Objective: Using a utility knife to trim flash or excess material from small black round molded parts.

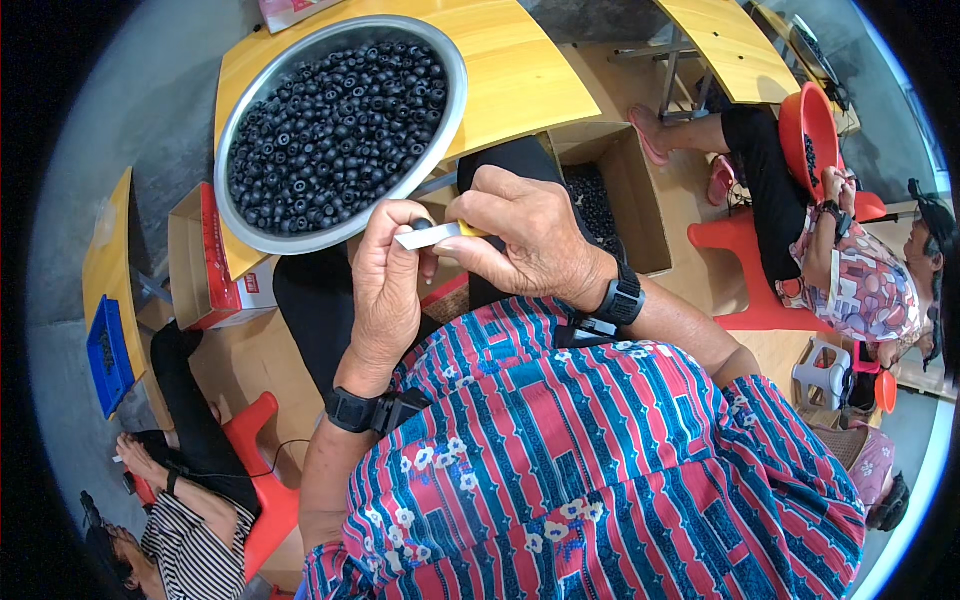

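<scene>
Left hand [385,285] pinches black piece [422,224] just off near edge of desk [520,75]; right hand [530,230] grips knife [427,237], blade against piece; bowl [457,95] at desk's left end. Apparently trimming; next move seems to call for steady pinch, short controlled stroke

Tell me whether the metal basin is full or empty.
Neither empty nor brimming: many black pieces cover the bottom of the basin, with bare wall above them.

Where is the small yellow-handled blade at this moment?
In the head view, slightly left of centre, the blade sits in the right hand, beside a dark piece in the left hand, below the right side of the metal basin.
</scene>
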Demonstrator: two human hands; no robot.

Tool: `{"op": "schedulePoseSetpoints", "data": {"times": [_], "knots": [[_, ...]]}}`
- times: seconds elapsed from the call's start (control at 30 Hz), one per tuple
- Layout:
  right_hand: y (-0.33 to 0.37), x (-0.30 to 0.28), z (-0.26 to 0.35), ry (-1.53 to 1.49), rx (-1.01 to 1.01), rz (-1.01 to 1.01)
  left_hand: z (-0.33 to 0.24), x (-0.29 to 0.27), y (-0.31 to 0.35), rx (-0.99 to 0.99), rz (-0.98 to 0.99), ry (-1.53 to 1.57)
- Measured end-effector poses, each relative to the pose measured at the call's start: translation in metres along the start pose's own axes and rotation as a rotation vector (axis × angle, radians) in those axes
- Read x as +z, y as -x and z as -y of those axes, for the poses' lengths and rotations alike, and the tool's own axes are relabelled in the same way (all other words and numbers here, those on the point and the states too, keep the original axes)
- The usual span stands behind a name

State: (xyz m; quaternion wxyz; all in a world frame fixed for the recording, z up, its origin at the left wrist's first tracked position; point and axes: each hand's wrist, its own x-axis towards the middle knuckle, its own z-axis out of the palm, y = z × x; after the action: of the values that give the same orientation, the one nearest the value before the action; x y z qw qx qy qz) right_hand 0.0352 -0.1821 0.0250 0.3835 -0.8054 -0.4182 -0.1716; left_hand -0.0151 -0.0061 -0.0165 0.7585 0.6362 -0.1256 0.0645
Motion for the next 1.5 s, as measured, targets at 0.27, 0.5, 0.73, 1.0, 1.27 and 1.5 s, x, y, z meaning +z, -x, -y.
{"op": "schedulePoseSetpoints", "data": {"times": [0.27, 0.5, 0.73, 1.0, 1.27, 1.5], "knots": [[0.000, -0.001, -0.001, 0.021, -0.015, 0.003, 0.000, 0.000, -0.002, 0.013, -0.007, -0.035], [0.001, 0.005, -0.004, -0.080, 0.194, -0.072, -0.002, 0.001, 0.002, -0.047, 0.026, 0.068], [0.003, 0.003, -0.008, -0.212, 0.370, -0.106, -0.010, -0.007, 0.001, -0.248, 0.067, 0.510], [-0.013, 0.007, -0.014, -0.231, 0.366, -0.038, -0.030, -0.040, -0.018, -0.331, -0.026, 0.570], [0.000, -0.009, -0.013, -0.241, 0.283, -0.081, -0.067, -0.034, -0.042, -0.141, -0.069, -0.982], [-0.002, -0.016, -0.010, -0.196, 0.212, -0.091, -0.046, -0.048, -0.055, 0.093, -0.189, -1.297]]}}
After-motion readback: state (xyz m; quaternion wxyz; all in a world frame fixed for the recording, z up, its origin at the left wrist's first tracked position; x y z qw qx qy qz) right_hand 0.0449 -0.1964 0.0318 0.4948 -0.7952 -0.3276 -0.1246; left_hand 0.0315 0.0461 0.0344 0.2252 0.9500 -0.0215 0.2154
